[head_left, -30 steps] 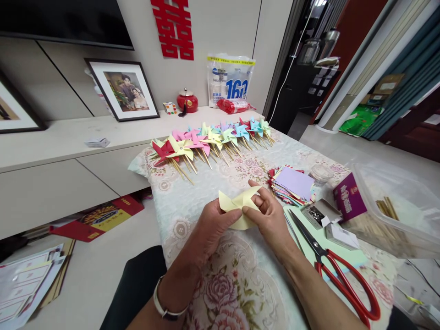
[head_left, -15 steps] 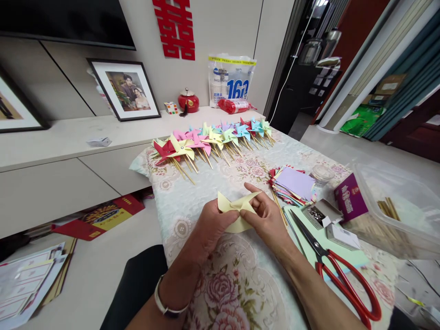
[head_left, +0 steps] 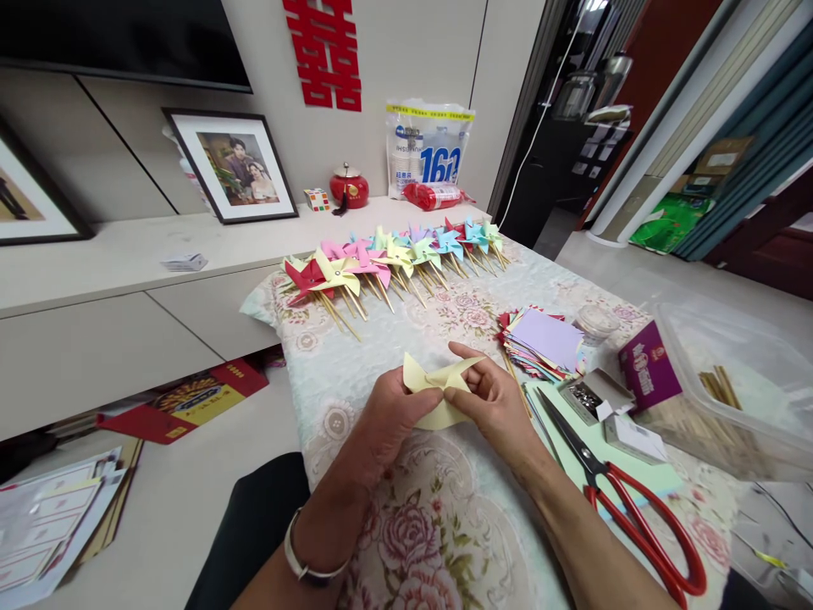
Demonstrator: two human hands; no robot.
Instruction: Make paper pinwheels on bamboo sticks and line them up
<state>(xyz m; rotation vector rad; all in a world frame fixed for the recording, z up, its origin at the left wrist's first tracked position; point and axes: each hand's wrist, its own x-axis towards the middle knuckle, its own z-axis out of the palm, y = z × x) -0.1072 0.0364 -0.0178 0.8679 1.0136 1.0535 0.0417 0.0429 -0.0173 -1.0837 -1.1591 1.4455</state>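
A pale yellow paper pinwheel (head_left: 438, 413), its corners folded in toward the middle, is held between my two hands above the flowered tablecloth. My left hand (head_left: 395, 413) grips its left side, thumb pressed near the centre. My right hand (head_left: 494, 400) pinches it from the right, thumb and fingers closed at the centre, with the index finger partly raised. The fingers behind the paper are hidden. No stick shows on this pinwheel. Farther back, several finished pinwheels (head_left: 340, 273) on wooden sticks lie in a row.
Right of my hands are a stack of coloured paper (head_left: 546, 339), red-handled scissors (head_left: 600, 470), an open box of small metal pins (head_left: 594, 396) and a small white box (head_left: 635, 436). A clear plastic bin (head_left: 730, 424) holds wooden sticks. A round clear container (head_left: 595, 322) stands behind.
Almost nothing differs. My right index finger has shifted slightly; both hands keep hold of the yellow paper at the same spot.
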